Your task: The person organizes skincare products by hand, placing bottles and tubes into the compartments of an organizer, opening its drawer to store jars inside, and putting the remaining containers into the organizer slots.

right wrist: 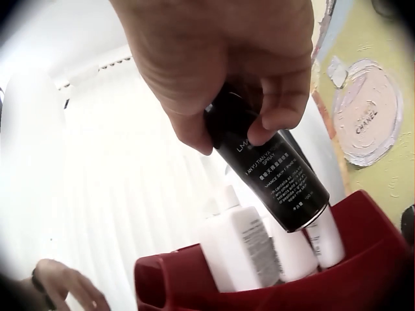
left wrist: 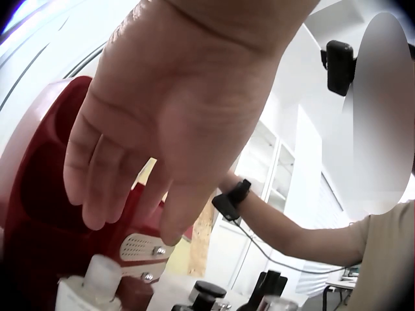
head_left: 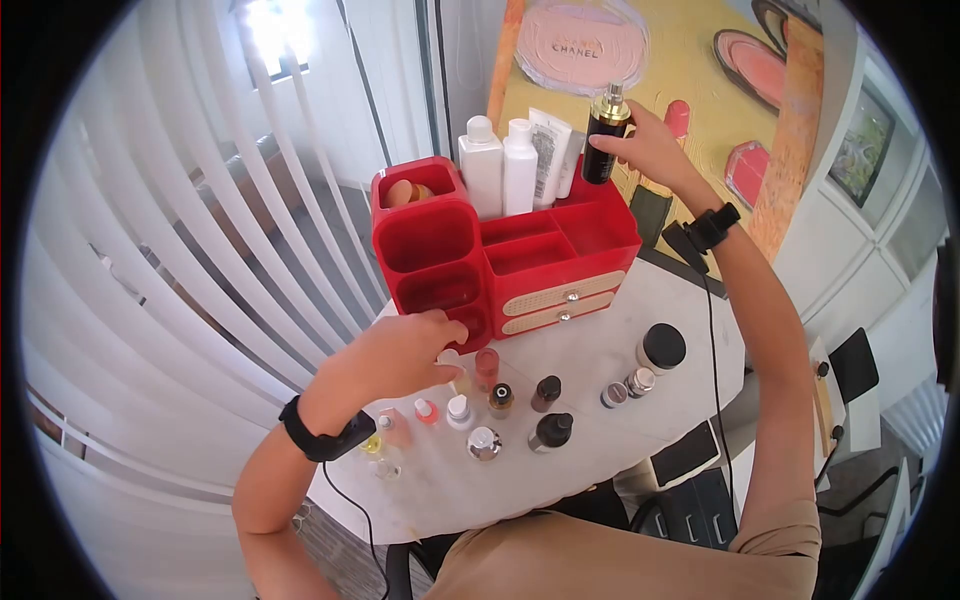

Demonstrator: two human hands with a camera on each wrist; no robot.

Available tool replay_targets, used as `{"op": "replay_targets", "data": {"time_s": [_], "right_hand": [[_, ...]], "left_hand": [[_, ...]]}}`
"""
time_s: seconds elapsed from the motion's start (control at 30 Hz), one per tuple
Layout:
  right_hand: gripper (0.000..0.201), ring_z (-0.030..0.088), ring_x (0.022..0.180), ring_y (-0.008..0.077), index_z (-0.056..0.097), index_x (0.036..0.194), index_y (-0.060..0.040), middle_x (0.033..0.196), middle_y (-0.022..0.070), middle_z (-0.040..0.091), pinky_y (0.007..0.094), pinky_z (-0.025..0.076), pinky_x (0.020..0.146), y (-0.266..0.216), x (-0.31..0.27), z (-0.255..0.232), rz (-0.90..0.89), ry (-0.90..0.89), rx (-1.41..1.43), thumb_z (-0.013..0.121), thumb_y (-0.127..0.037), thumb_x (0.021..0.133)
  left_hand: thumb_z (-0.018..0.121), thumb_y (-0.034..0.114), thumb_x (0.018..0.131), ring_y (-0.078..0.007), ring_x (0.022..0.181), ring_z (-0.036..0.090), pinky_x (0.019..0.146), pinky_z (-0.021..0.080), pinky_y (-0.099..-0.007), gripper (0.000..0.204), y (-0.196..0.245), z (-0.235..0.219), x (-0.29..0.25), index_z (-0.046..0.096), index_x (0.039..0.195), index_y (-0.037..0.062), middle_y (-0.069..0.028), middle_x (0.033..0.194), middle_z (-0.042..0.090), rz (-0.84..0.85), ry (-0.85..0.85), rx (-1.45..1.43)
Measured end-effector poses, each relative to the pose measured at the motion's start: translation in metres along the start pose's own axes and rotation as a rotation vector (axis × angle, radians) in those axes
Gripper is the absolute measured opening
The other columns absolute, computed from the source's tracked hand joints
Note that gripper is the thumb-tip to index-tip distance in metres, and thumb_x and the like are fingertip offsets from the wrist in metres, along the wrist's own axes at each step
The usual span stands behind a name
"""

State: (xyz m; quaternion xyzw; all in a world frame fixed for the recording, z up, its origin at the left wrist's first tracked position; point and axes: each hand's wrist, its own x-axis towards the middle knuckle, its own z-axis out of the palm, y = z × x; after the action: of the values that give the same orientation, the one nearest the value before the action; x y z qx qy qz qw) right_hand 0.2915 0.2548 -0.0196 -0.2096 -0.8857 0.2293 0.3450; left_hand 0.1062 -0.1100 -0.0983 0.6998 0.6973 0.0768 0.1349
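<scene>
My right hand (head_left: pixel 652 150) grips a black spray bottle (right wrist: pixel 279 175) with a gold collar and clear cap, fingers and thumb around its body. The bottle is over the back right part of a red cosmetics organizer (head_left: pixel 560 268), its base close to the back compartment. Beside it, white bottles (head_left: pixel 481 170) and a white tube (head_left: pixel 547 150) stand in the back row. My left hand (head_left: pixel 395 355) hangs with loosely bent fingers at the organizer's front left corner, holding nothing. Below it in the left wrist view is a white-capped bottle (left wrist: pixel 97 282).
Several small bottles stand on the white table (head_left: pixel 640 420), among them a black dropper bottle (head_left: pixel 551 432) and a silver-capped jar (head_left: pixel 485 443). A black-lidded jar (head_left: pixel 662 347) is at the right. Behind the organizer leans a painting (head_left: pixel 690 60); white blinds (head_left: pixel 200 200) hang at left.
</scene>
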Motion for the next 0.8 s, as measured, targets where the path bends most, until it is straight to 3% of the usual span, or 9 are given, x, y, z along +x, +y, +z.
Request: {"op": "replay_targets", "data": {"time_s": [0.1,0.2,0.37,0.43,0.5,0.57,0.67,0.73,0.8], "right_hand": [[0.057,0.067,0.064,0.0164,0.059,0.122,0.0018,0.087,0.0112,0.069,0.0295,0.055,0.057,0.025,0.007,0.015,0.066,-0.043,0.077,0.082,-0.034,0.084],[0.054,0.066,0.062,0.0143,0.058,0.119,0.0022,0.081,0.0091,0.068,0.0284,0.054,0.056,0.048,0.013,0.030,0.134,-0.093,0.109,0.082,-0.031,0.085],[0.062,0.066,0.062,0.0140,0.054,0.126,0.0043,0.082,0.0087,0.069,0.0273,0.054,0.055,0.049,0.009,0.036,0.145,-0.060,0.099,0.084,-0.030,0.084],[0.069,0.067,0.073,0.0121,0.049,0.138,0.0021,0.102,0.0098,0.068,0.0264,0.055,0.058,0.049,0.010,0.029,0.210,-0.147,0.080,0.083,-0.029,0.086],[0.071,0.067,0.076,0.0119,0.049,0.139,0.0018,0.104,0.0105,0.068,0.0262,0.055,0.060,0.048,0.004,0.022,0.204,-0.109,0.098,0.083,-0.031,0.087],[0.065,0.067,0.082,0.0115,0.051,0.139,0.0008,0.111,0.0099,0.067,0.0260,0.054,0.062,0.032,-0.006,0.014,0.183,0.015,0.065,0.080,-0.030,0.089],[0.054,0.067,0.081,0.0113,0.054,0.136,0.0001,0.111,0.0070,0.067,0.0256,0.053,0.063,0.002,-0.018,-0.003,0.092,-0.006,0.120,0.075,-0.026,0.093],[0.043,0.067,0.080,0.0110,0.058,0.133,-0.0029,0.110,0.0044,0.067,0.0255,0.054,0.065,-0.036,-0.037,-0.002,0.072,-0.049,0.130,0.072,-0.021,0.095],[0.047,0.067,0.080,0.0125,0.060,0.131,-0.0025,0.110,0.0081,0.067,0.0254,0.053,0.065,-0.068,-0.057,0.008,0.014,-0.286,0.242,0.074,-0.026,0.094]], "left_hand": [[0.076,0.022,0.087,-0.0326,0.102,0.068,0.088,0.055,-0.0426,0.037,-0.010,0.016,0.002,0.067,0.119,0.0073,-0.0140,0.110,0.067,0.022,-0.063,0.008],[0.076,0.019,0.086,-0.0322,0.101,0.068,0.089,0.055,-0.0420,0.033,-0.017,0.023,0.006,0.068,0.116,0.0059,-0.0139,0.108,0.068,0.077,-0.054,0.005],[0.073,0.010,0.088,-0.0338,0.099,0.067,0.088,0.054,-0.0434,0.024,-0.025,0.030,0.010,0.069,0.111,0.0056,-0.0131,0.104,0.067,0.120,-0.018,0.022],[0.072,0.010,0.088,-0.0344,0.099,0.067,0.088,0.054,-0.0435,0.022,-0.025,0.029,0.009,0.069,0.110,0.0050,-0.0137,0.103,0.067,0.118,-0.011,0.028],[0.071,0.009,0.088,-0.0350,0.099,0.066,0.088,0.054,-0.0437,0.021,-0.024,0.023,0.007,0.069,0.108,0.0044,-0.0142,0.102,0.067,0.116,-0.007,0.033],[0.071,0.009,0.088,-0.0359,0.099,0.066,0.087,0.054,-0.0447,0.020,-0.019,0.009,0.001,0.068,0.108,0.0044,-0.0148,0.101,0.066,0.101,0.044,0.011],[0.069,0.009,0.089,-0.0367,0.098,0.065,0.086,0.053,-0.0451,0.019,-0.010,-0.018,-0.009,0.067,0.108,0.0041,-0.0154,0.101,0.066,0.080,0.123,0.074],[0.069,0.009,0.090,-0.0366,0.097,0.065,0.084,0.053,-0.0452,0.018,-0.005,-0.033,-0.012,0.066,0.108,0.0040,-0.0155,0.100,0.066,0.047,0.152,0.059],[0.068,0.010,0.091,-0.0356,0.097,0.065,0.085,0.053,-0.0444,0.018,-0.001,-0.048,-0.012,0.065,0.108,0.0033,-0.0151,0.101,0.066,0.080,0.240,0.082]]}}
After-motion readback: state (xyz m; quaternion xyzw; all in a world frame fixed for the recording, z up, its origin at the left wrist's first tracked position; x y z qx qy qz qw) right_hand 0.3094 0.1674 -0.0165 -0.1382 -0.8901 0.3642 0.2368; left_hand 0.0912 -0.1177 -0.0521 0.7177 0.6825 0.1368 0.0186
